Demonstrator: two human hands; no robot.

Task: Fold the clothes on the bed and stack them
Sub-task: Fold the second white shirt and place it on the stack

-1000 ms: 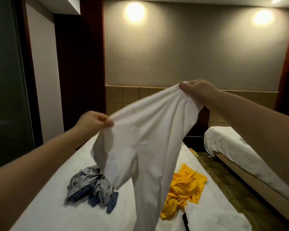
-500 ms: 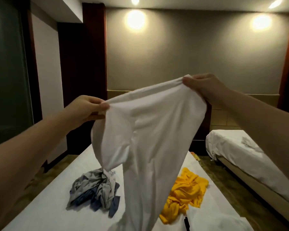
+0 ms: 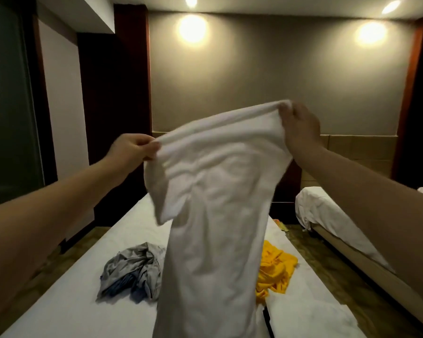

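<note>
A white garment (image 3: 217, 203) hangs in the air over the bed (image 3: 66, 306), held up by its top edge. My left hand (image 3: 132, 148) pinches its left corner and my right hand (image 3: 299, 128) grips its right corner, higher up. The cloth drops down past the bottom of the view and hides the middle of the bed. A crumpled grey and blue garment (image 3: 132, 274) lies on the sheet to the left of it. A crumpled yellow garment (image 3: 274, 269) lies to the right, partly hidden by the white cloth.
A thin dark object (image 3: 268, 320) lies on the sheet near the front right. A second bed with white bedding (image 3: 327, 215) stands to the right across a strip of floor. A dark wooden panel and a glass door are at the left.
Both hands have raised the white garment and pulled its top edge wider; the right hand has moved further right. The view has tilted up a little.
</note>
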